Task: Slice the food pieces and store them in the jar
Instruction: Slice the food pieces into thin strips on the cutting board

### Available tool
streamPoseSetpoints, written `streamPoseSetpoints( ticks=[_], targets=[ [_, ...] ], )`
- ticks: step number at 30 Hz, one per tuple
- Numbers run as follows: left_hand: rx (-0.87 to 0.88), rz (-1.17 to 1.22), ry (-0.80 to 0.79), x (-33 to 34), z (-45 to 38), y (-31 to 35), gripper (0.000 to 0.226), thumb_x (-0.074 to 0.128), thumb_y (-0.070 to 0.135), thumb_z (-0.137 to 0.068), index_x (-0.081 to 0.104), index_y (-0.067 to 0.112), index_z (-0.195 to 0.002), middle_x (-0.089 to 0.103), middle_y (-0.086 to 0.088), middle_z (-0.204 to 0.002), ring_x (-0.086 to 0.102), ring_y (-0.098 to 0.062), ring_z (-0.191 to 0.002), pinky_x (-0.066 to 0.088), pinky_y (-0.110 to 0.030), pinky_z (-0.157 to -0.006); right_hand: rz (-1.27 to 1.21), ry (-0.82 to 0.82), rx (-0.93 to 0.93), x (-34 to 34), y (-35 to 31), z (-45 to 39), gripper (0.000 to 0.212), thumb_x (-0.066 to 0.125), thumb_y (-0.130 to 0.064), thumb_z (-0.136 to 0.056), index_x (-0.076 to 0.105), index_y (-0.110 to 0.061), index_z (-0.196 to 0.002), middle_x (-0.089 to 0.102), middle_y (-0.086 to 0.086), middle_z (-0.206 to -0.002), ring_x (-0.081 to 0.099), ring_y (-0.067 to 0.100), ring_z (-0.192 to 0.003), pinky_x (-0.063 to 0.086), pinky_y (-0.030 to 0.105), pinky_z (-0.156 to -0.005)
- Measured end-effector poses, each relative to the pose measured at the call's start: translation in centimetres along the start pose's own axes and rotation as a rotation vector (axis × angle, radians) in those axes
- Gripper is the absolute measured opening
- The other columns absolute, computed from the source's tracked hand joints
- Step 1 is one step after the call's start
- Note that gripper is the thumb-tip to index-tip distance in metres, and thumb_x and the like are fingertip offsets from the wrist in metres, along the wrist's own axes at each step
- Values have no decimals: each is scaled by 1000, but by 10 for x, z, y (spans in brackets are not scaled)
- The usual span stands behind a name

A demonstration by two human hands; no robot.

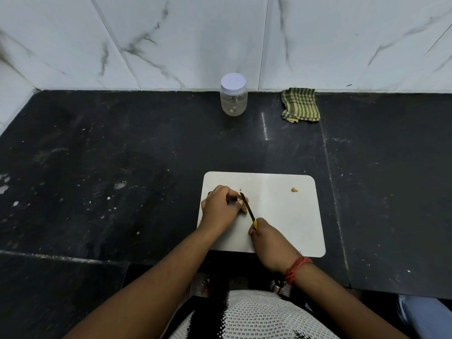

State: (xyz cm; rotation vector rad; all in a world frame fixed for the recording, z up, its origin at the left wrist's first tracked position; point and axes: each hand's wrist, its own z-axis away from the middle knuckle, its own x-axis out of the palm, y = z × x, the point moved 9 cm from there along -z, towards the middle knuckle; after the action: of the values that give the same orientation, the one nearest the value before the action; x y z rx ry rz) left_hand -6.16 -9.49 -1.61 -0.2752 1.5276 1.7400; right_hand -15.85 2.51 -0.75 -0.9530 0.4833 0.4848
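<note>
A: Hands?
B: Left hand (220, 206) pinches food piece (242, 203) on cutting board (288, 221); right hand (265, 237) grips knife (247, 206), blade on it.
A: Jar?
B: Jar (233, 100) lidded, by wall (beside striped cloth (300, 105)). Stray bit (294, 189) on board.

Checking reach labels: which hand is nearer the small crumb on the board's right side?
Right. The right hand holds the knife below-left of the crumb; the left hand is farther left, holding the food piece.

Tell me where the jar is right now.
In the head view the lidded jar stands at the back of the black counter against the marble wall, left of the striped cloth.
</note>
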Motion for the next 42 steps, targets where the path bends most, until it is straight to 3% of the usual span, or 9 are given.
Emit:
streamPoseSetpoints(
  ticks=[4,8,11,15,18,25,34,38,42],
  targets=[
    [4,-8,-3,1,1,0,19,74,27,-86,58,37,-81,61,19,-95,60,-10,-100,45,-47,-99,26,-28,6,4,-4,-1,6,36,-9,-100,39,-11,-95,47,-2,-77,46,12,-66,34,12,-54],
    [10,-12,-1,1,1,-1,19,74,28,-87,58,38,-82,62,18,-96,60,-12,-101,46,-47,-98,51,-70,33,8,-6,-1,1,34,-13,-101,34,-14,-100,48,7,-91,47,22,-82,39,27,-63],
    [13,-14,2,1,1,0,21,73,28,-87,56,39,-81,61,19,-96,60,-12,-101,46,-48,-98,92,-58,-6,5,-9,0,7,35,-5,-99,34,-11,-95,44,-1,-76,44,12,-65,32,13,-53],
    [14,-11,7,1,1,1,25,74,27,-86,55,40,-77,63,18,-96,61,-12,-101,45,-47,-99,163,-36,-20,0,-9,2,14,35,5,-91,33,-9,-91,43,0,-68,40,12,-56,28,24,-47],
    [19,-6,19,1,2,1,25,74,26,-85,55,39,-76,64,16,-96,62,-12,-99,46,-46,-97,223,-56,13,-2,-6,2,17,35,7,-87,31,-9,-93,41,0,-64,38,11,-52,21,24,-43],
    [26,-8,31,0,0,1,17,76,30,-83,61,35,-81,63,15,-96,61,-13,-97,46,-45,-96,249,-78,106,-1,-8,-3,27,34,5,-88,37,0,-113,63,21,-100,47,24,-67,24,25,-45],
    [33,-3,68,1,4,0,10,74,26,-84,65,28,-85,63,17,-96,59,-13,-99,45,-45,-97,334,-90,112,-6,-12,-8,30,34,6,-88,38,2,-117,63,22,-104,54,30,-74,33,31,-52],
    [-9,-23,79,2,4,0,8,73,26,-84,65,27,-85,64,16,-97,59,-14,-102,42,-44,-100,369,-72,115,-12,-10,0,29,36,6,-87,38,0,-115,63,20,-102,51,29,-73,30,30,-49],
    [-6,-37,79,2,5,2,9,73,27,-84,63,27,-83,64,15,-97,59,-15,-102,42,-43,-98,403,-69,127,-13,-6,4,36,38,6,-86,36,1,-121,62,20,-105,57,32,-82,37,32,-64]
  ],
)
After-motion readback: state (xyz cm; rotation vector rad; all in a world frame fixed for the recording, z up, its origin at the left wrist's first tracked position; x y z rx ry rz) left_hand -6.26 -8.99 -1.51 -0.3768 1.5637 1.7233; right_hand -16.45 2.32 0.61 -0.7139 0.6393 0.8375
